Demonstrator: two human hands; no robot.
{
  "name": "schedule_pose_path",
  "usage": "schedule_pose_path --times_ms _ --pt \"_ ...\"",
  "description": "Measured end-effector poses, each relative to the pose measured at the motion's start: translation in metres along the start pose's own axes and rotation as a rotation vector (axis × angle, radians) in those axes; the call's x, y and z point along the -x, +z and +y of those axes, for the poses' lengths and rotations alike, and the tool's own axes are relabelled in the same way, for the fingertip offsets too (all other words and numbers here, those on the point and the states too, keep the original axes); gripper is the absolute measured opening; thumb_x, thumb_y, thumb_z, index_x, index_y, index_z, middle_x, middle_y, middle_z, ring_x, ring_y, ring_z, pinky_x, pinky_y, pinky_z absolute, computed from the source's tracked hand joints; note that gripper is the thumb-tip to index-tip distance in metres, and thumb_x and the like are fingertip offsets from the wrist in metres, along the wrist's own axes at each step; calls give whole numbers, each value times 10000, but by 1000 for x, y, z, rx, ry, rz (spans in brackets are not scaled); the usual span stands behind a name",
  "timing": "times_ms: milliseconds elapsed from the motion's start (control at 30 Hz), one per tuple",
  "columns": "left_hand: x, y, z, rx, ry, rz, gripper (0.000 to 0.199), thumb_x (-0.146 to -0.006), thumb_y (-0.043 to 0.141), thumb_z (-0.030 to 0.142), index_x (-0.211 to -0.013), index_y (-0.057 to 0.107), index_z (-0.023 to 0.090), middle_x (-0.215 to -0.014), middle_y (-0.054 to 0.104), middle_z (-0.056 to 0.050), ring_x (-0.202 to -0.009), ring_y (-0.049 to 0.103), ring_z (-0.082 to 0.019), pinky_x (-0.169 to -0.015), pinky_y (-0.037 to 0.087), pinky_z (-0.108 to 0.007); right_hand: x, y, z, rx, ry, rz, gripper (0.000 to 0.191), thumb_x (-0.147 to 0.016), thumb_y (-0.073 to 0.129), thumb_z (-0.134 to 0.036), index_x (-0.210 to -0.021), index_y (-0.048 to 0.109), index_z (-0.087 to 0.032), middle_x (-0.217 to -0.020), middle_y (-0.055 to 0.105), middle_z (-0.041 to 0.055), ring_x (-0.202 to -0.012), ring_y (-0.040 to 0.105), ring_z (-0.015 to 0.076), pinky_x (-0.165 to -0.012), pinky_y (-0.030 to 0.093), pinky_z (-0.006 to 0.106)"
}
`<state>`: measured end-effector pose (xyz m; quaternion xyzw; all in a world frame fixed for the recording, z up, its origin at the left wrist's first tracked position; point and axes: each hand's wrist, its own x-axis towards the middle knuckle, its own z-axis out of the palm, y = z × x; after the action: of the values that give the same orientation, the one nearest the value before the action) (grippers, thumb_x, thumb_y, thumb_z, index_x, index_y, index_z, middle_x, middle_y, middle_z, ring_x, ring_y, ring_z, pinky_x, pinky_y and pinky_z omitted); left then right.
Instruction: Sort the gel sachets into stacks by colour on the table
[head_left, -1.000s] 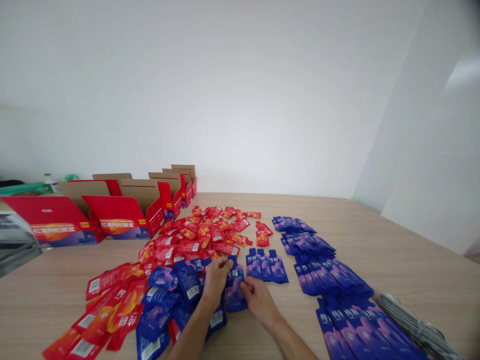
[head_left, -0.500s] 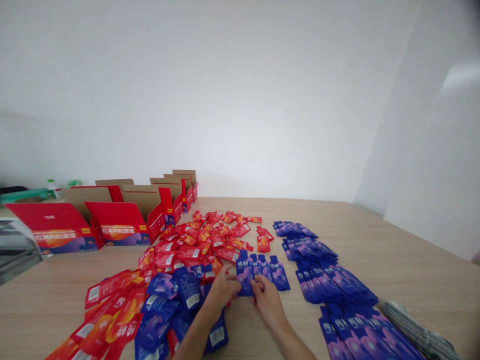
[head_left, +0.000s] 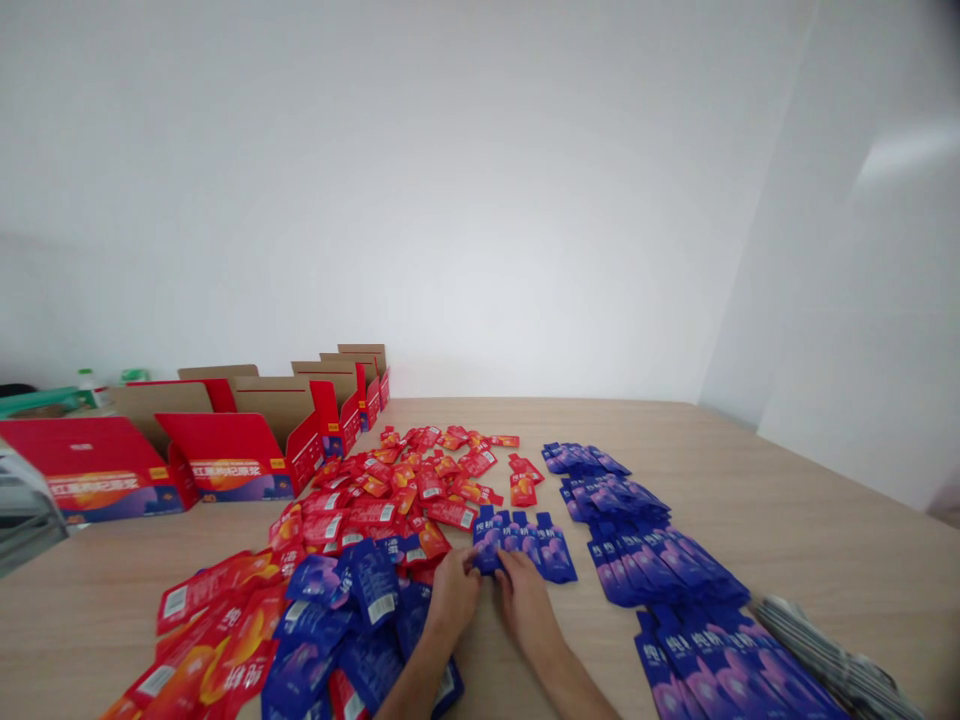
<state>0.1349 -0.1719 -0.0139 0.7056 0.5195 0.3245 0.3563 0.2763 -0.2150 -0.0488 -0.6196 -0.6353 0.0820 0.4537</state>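
A blue-purple spouted pouch (head_left: 487, 542) lies at the left end of a short overlapping row. My left hand (head_left: 454, 592) is closed at its lower left corner. My right hand (head_left: 526, 598) pinches the lower right part of that pouch, its fingers covering some of the bottom edge. The other blue pouches of the row (head_left: 553, 550) fan out to the right, spouts pointing away from me. Beside my left forearm is a loose heap of blue pouches (head_left: 373, 590), partly hidden by the arm.
Red pouches (head_left: 375, 512) are heaped at centre left, with larger-looking red ones (head_left: 217, 640) nearer me. Open red cartons (head_left: 232, 455) stand along the left. Overlapping stacks of blue pouches (head_left: 660, 560) run down the right, beside a striped cloth-like bundle (head_left: 832, 655).
My left hand has come in to the pouch's lower left corner and its fingers have closed. The right hand stays on the pouch. The view has shifted slightly.
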Motion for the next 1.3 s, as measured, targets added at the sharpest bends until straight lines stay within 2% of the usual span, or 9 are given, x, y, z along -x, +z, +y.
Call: schedule_pose_path --times_ms 167,400,633,800,967,1033,1100,1200,1300 --pt "-4 9 -7 -183 6 -42 468 -781 490 61 -1197 683 151 -1177 691 -96 -1131 603 -189 -1002 385 -232 -6 7 9 182 -21 -29 395 -876 416 -117 -1121 720 -177 -1037 696 129 -982 613 253 -926 457 372" --pt "1 19 -13 -269 110 -63 481 -820 456 109 -1273 615 95 -1203 613 -147 -1124 550 -209 -1033 344 -246 -3 -11 -9 398 29 -141 312 -877 473 -138 -969 756 -234 -976 670 95 -962 541 258 -880 393 367" --pt "5 19 -8 -307 125 -75 447 -802 456 113 -1201 657 129 -1128 614 -136 -1076 532 -230 -999 360 -285 4 -14 -14 444 49 -140 334 -858 533 -203 -1135 709 -262 -1343 580 99 -1274 424 331 -997 316 418" --pt "5 18 -4 -362 120 -84 393 -816 443 120 -1116 696 119 -1119 635 -158 -1088 545 -249 -992 375 -313 4 -13 -13 436 53 -184 378 -883 457 -161 -1167 685 -264 -1272 633 81 -1185 522 277 -969 339 394" --pt "2 -10 1 -236 146 -78 384 -822 474 136 -1114 722 154 -1123 696 -135 -1098 597 -233 -1004 386 -303 2 -18 -24 413 21 -124 359 -856 494 -170 -1150 689 -235 -1306 604 93 -1250 439 314 -993 330 421" --pt "2 -28 -3 -167 170 -121 404 -817 439 116 -1082 740 161 -1089 725 -117 -1053 635 -218 -963 425 -298 3 -21 -33 335 -18 -141 327 -856 475 -152 -1075 709 -215 -1212 645 96 -1176 481 296 -974 346 407" --pt "1 -45 -9 -135 158 -134 440 -767 427 69 -1049 752 159 -1068 742 -105 -1042 653 -206 -951 441 -292 9 -21 -46 205 -50 -233 286 -865 451 -139 -944 720 -197 -1006 691 85 -1012 551 247 -916 376 362" --pt "1 -60 -20 -148 91 -80 475 -682 435 24 -1016 757 127 -1049 747 -113 -1038 656 -210 -944 447 -294 23 -17 -70 30 -54 -372 220 -854 532 -223 -991 700 -190 -860 688 61 -894 582 227 -857 398 332" --pt "1 -63 -25 -127 50 -72 474 -656 443 12 -984 762 139 -1017 754 -100 -1014 658 -201 -916 455 -278 37 -8 -92 -58 -49 -429 408 -769 679 -372 -1145 649 -218 -1055 686 75 -987 582 263 -891 407 346"
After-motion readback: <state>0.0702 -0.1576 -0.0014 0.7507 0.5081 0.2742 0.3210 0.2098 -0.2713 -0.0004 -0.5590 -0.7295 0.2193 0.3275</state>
